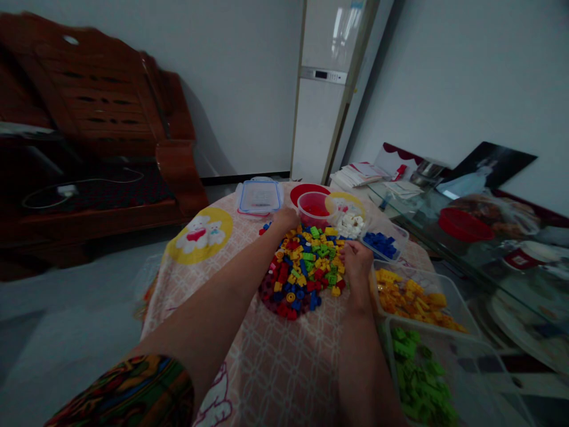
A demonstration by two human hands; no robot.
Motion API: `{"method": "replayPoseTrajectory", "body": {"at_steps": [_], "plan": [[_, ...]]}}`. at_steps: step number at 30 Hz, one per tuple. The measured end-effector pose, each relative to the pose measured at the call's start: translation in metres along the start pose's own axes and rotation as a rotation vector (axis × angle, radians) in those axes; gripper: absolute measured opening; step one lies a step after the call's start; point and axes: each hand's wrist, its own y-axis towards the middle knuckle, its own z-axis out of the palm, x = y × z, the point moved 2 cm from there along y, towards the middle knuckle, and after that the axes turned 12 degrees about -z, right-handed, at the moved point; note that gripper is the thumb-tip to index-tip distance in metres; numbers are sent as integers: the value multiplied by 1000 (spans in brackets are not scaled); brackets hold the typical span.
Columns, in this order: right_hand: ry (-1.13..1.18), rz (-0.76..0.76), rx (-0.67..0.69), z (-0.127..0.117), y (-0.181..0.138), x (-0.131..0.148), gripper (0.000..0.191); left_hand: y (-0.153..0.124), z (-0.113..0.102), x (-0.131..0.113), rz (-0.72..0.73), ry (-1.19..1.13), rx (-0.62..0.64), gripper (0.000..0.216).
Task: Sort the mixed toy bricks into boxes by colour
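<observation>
A mixed heap of toy building bricks (306,261) in red, yellow, blue and green lies in the middle of the table. My left hand (287,219) is at the far left edge of the heap, close to a round clear tub (316,207) with red bricks inside. Its fingers look curled in, and what they hold, if anything, is hidden. At the heap's right edge my right hand (359,258) has its fingers pinched together. Whatever is between them is too small to make out. White bricks (351,225) lie beyond my right hand.
On the right stand clear boxes of blue bricks (380,244), yellow bricks (409,296) and green bricks (420,373). A blue-rimmed lid (260,196) lies at the far left of the patterned tablecloth (288,367). A cluttered glass table (427,219) adjoins the right side.
</observation>
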Motion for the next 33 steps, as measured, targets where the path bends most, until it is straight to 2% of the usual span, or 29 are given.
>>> {"method": "replayPoseTrajectory", "body": {"at_steps": [10, 14, 18, 25, 30, 33], "plan": [[4, 9, -7, 0, 0, 2, 48, -2, 6, -6, 143, 12, 2, 37], [35, 17, -25, 0, 2, 0, 45, -12, 8, -4, 143, -5, -7, 42], [63, 41, -45, -1, 4, -4, 46, -35, 9, -5, 127, -36, -22, 54], [37, 44, -59, -5, 5, -5, 48, -85, 8, -23, 136, -163, -8, 48], [-9, 22, -65, -9, 6, -6, 49, -126, 2, -39, 213, -278, -45, 47], [-19, 19, -73, -11, 6, -6, 49, -145, -8, -39, 303, -359, -98, 47]]}}
